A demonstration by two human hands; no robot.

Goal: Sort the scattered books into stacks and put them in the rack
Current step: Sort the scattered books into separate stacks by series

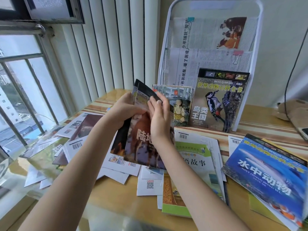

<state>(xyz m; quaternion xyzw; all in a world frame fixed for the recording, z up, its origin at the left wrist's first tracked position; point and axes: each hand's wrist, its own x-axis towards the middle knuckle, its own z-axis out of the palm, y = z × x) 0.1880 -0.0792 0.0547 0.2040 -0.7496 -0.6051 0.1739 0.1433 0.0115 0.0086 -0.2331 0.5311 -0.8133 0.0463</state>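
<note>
Both hands hold a small bundle of dark-covered books (141,135) upright above the counter (116,197), tilted toward the window side. Left hand (124,109): grip closed, fingers curled round the bundle's left edge, thumb on the front cover. Right hand (160,117): grip open, fingers straight and flat against the right edge, squaring it. The top cover bends over at the upper corner.

Judged step: aligning the bundle before it goes into the rack (215,47). To do it well, tap the lower edges level on the counter, flatten the bent cover, then shift the left grip lower so the thin books do not fan out.

The rack stands at the back of the counter, against the wall. Its upper pockets hold clipped newspapers; the bottom tier holds a bird book (216,104) on the right and a smaller picture book (178,104) beside it on the left. Open room in that tier looks narrow, left of the picture book, near the rack's left rail.

Loose books (196,164) cover the counter below the hands, a blue stack (266,169) lies to the right, so the clear path is up and forward, not sideways. A cable (290,77) hangs right of the rack.
</note>
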